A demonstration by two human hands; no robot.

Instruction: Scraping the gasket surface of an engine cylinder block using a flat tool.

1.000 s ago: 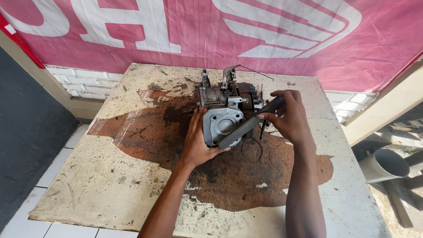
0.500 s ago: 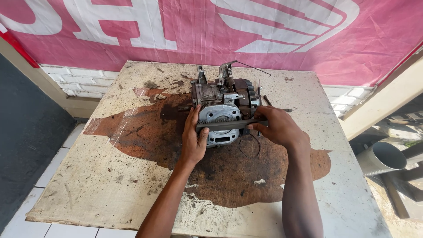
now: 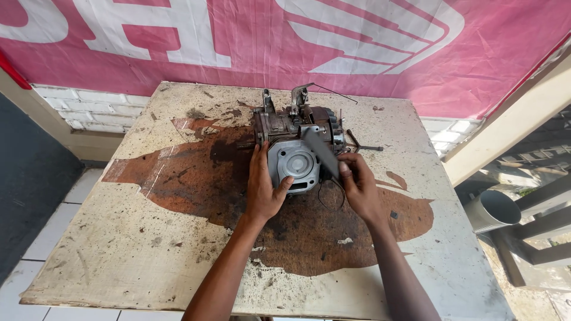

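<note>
Swung from lying level across the engine's face half a second ago to a steep slant, upper end up and toward the left hand: the dark flat bar [image 3: 321, 153]. Right hand [image 3: 358, 187] shifted lower and nearer the body with it.

Pinched at its lower end between right thumb and fingers [image 3: 345, 172], closed snugly on the bar. Left hand [image 3: 264, 189] pressed flat against the near left side of the small engine [image 3: 294, 139], thumb hooked onto the rim of the round cover, fingers spread wide and gripping nothing outright.

Sat just ahead of both hands, mid-desk toward the far edge: a grimy grey casting, pale round cover [image 3: 295, 163] with a raised centre facing the camera, darker oily block and two upright brackets behind. Thin black wire looped on the desk [image 3: 119, 249] just under the right fingers; a slim rod lying beyond them, on the outer side. Broad rust-brown stain spread below engine and hands on the pale, scuffed desk top.

Hard to make out: the engine's far side, lost behind its own bulk; the bar's lower tip, buried in the right hand; both forearms cut off at the bottom edge. Pink banner [image 3: 416, 53] hung behind, cropped at the top.
</note>
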